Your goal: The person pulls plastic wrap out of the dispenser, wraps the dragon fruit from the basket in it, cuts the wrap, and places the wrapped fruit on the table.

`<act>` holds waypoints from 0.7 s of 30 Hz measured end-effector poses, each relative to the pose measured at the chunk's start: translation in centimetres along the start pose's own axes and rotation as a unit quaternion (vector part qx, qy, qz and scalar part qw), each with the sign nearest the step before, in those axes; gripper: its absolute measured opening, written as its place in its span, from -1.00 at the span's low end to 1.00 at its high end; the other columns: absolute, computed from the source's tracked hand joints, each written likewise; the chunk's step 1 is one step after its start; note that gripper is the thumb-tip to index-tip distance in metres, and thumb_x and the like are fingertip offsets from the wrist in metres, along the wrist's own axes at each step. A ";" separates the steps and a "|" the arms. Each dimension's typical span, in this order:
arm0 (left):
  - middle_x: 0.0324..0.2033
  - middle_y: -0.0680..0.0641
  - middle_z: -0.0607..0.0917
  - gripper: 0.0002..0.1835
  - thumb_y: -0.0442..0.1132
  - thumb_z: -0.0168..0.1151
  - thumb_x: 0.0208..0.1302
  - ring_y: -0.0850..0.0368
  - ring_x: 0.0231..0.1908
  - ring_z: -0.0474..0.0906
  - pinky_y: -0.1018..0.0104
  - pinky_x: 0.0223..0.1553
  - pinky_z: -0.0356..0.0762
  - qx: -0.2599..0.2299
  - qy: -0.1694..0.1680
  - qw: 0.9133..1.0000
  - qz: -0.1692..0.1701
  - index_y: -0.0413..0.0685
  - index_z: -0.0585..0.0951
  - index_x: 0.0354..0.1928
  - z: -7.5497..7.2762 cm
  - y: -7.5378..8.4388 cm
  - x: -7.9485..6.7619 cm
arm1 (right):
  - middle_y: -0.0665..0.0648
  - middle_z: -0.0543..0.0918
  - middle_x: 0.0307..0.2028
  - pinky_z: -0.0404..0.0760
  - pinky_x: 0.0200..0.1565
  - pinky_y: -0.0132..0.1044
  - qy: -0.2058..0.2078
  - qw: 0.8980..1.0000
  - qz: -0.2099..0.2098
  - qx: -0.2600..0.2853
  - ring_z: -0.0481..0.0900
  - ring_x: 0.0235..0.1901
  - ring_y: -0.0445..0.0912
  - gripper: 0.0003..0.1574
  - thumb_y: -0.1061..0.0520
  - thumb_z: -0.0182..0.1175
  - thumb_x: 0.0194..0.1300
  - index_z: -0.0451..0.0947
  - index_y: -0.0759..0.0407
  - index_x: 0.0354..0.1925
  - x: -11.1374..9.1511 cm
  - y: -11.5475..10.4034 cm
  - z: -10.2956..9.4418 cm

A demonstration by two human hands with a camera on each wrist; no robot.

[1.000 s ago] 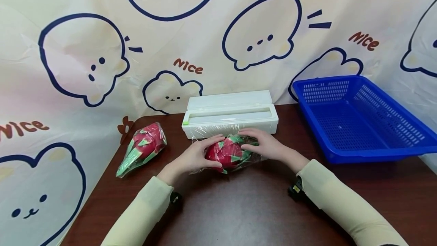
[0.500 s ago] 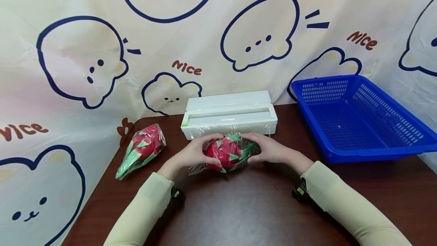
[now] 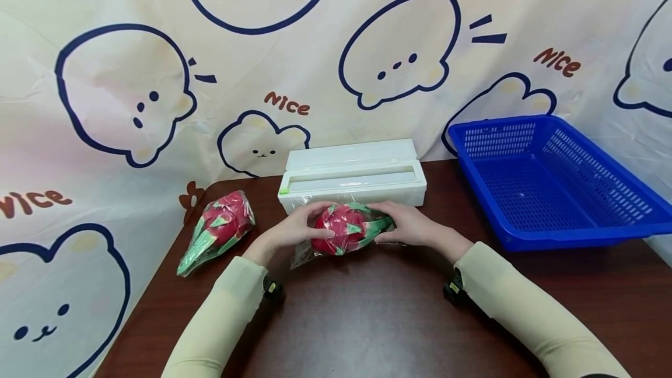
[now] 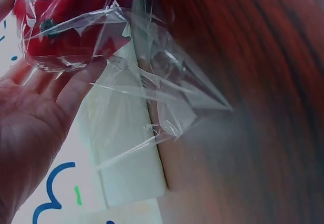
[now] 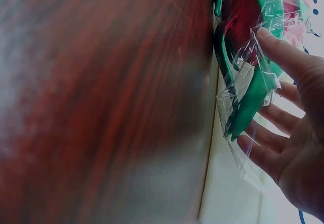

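A red dragon fruit with green scales [image 3: 341,229], wrapped in clear cling film, is held between both hands in front of the white cling film box [image 3: 353,185]. My left hand [image 3: 294,229] grips its rounded red end, thumb on the near side and fingers behind. Around the green leafy end, my right hand [image 3: 415,223] curves with its thumb against the film [image 5: 253,52] and fingers on the far side. A loose film flap [image 4: 177,92] sticks out past the red end in the left wrist view. A second wrapped dragon fruit [image 3: 219,229] lies at the left.
The box stands against the back with its lid [image 3: 352,155] raised. To the right is a blue perforated basket [image 3: 530,241] with nothing in it. A patterned cloth [image 3: 325,63] hangs behind the brown table [image 3: 346,319].
My right hand has shifted from over the fruit's top to its leafy end. The fruit has risen a little in view, and its green tips now point right. The other fruit stays put.
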State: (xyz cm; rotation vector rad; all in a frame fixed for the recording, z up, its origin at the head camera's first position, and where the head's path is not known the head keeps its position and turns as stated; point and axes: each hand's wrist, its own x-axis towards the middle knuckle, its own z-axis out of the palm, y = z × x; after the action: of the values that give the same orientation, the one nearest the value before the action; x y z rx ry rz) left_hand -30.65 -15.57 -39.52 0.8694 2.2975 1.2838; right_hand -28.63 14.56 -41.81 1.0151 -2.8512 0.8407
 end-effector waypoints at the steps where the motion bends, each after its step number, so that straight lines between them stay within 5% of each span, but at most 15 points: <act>1: 0.19 -0.09 0.52 -0.31 -0.21 0.36 0.21 0.00 0.16 0.42 0.05 0.12 0.45 -0.006 -0.002 1.000 -0.002 0.01 0.34 0.37 0.0 0.0 0.0 | 0.21 0.48 0.20 0.39 0.16 0.06 0.000 1.000 0.004 0.001 0.43 0.18 0.08 -0.07 -0.16 0.41 0.14 0.33 0.10 0.37 0.1 0.0 0.0; 8: 0.21 -0.13 0.49 -0.32 -0.17 0.31 0.26 -0.04 0.15 0.43 0.08 0.09 0.48 -0.022 0.001 1.000 -0.011 -0.03 0.31 0.39 -0.1 -0.3 0.1 | 0.20 0.51 0.20 0.39 0.17 0.02 0.007 1.000 0.012 0.007 0.44 0.17 0.06 -0.12 -0.18 0.40 0.14 0.38 0.13 0.33 0.4 0.2 -0.1; 14: 0.27 -0.12 0.45 -0.29 -0.10 0.36 0.23 -0.06 0.24 0.37 -0.03 0.16 0.40 -0.002 0.040 0.999 -0.028 0.02 0.32 0.39 -0.5 0.0 -0.5 | 0.20 0.51 0.19 0.39 0.18 0.00 -0.004 0.999 0.022 0.026 0.46 0.16 0.06 -0.13 -0.16 0.39 0.16 0.38 0.17 0.32 0.7 0.2 -0.3; 21: 0.28 -0.01 0.45 -0.37 0.05 0.32 0.25 -0.03 0.29 0.32 -0.11 0.22 0.30 0.128 0.121 0.984 0.038 0.12 0.41 0.34 -0.3 1.2 -1.8 | 0.19 0.52 0.19 0.42 0.16 -0.01 -0.013 0.999 0.030 0.043 0.49 0.12 0.04 -0.14 -0.15 0.39 0.17 0.39 0.17 0.32 0.8 0.3 -0.5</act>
State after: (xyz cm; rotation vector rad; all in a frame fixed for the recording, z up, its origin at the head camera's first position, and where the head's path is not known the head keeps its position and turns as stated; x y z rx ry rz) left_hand -29.06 -16.48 -38.27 0.9362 2.6894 1.1990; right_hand -29.52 14.56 -41.36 0.9603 -2.9034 0.9686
